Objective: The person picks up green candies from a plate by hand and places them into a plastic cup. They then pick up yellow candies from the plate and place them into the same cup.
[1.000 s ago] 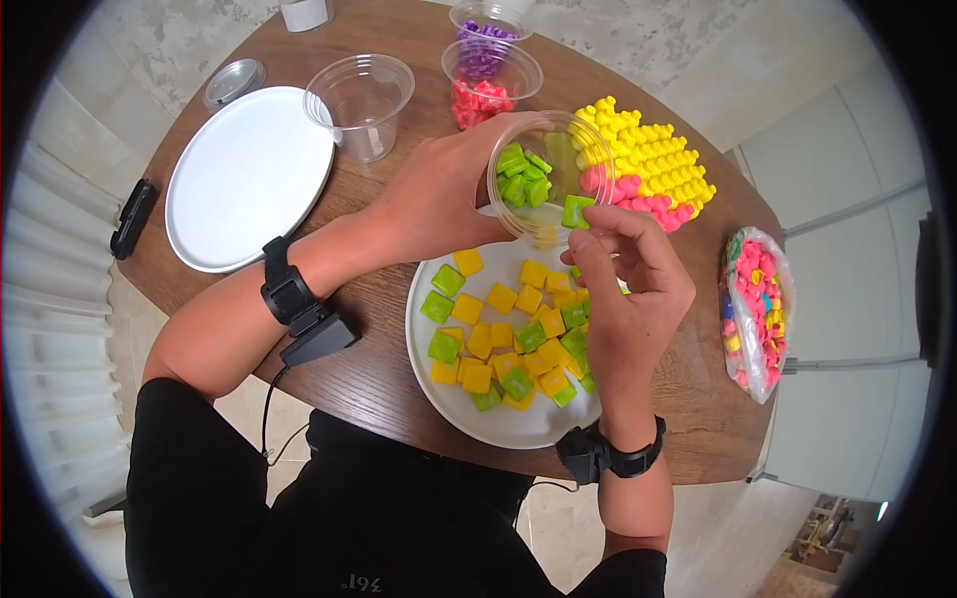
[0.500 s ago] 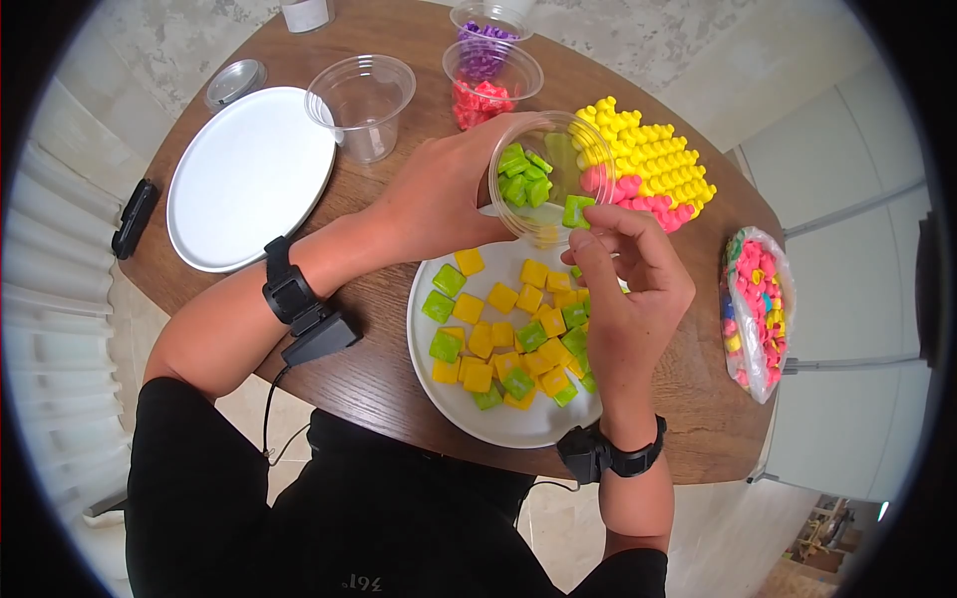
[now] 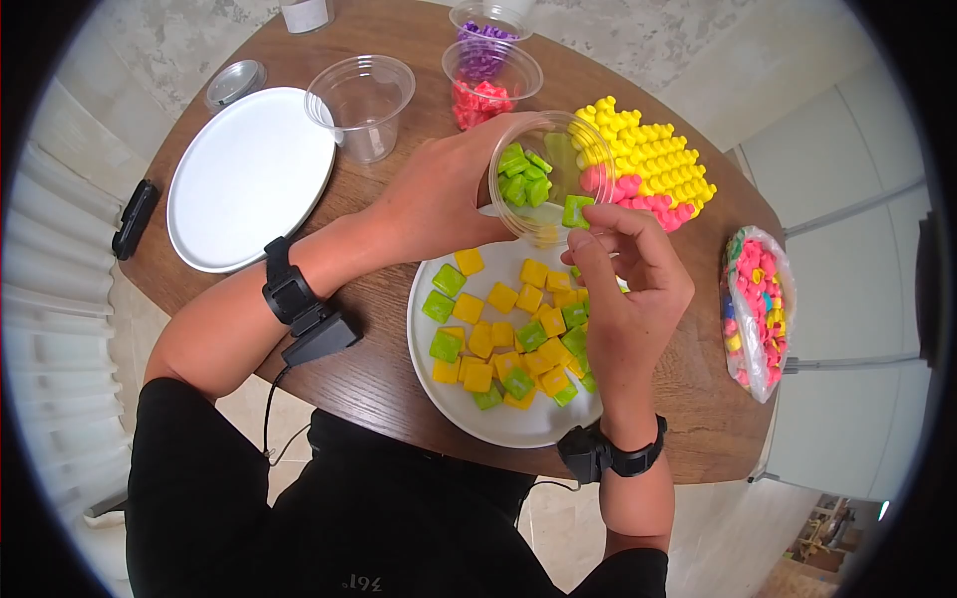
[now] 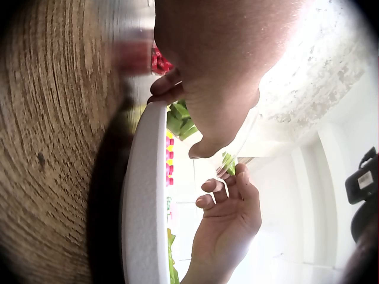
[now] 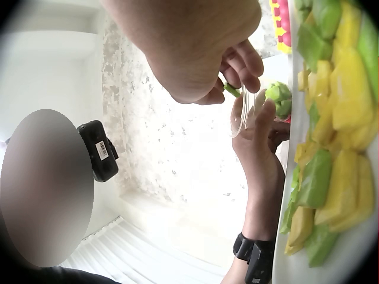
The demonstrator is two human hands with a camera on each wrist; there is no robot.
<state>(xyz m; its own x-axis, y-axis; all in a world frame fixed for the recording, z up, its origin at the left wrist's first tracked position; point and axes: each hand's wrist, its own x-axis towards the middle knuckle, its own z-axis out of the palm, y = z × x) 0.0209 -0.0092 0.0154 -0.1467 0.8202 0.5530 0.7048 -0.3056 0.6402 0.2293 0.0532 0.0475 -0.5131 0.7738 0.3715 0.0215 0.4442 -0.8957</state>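
Observation:
My left hand (image 3: 446,186) grips a clear plastic cup (image 3: 560,151), tilted so that its mouth faces me. Several green square pieces (image 3: 522,181) lie inside it. Between thumb and index finger, my right hand (image 3: 643,304) pinches one green square (image 3: 576,210) right at the cup's rim. In the right wrist view this green square (image 5: 232,90) shows edge-on at the fingertips. Below both hands is a round white plate (image 3: 427,344) bearing many yellow squares (image 3: 478,341) mixed with green ones (image 3: 444,346); my right hand hides part of its right side.
A second white plate (image 3: 249,179) lies at the left, beside an upright clear cup (image 3: 361,100) and a round lid (image 3: 236,84). Cups of red pieces (image 3: 482,103) and purple pieces (image 3: 482,50) stand behind. Yellow and pink pegs (image 3: 648,159) and a plastic bag (image 3: 758,314) sit right.

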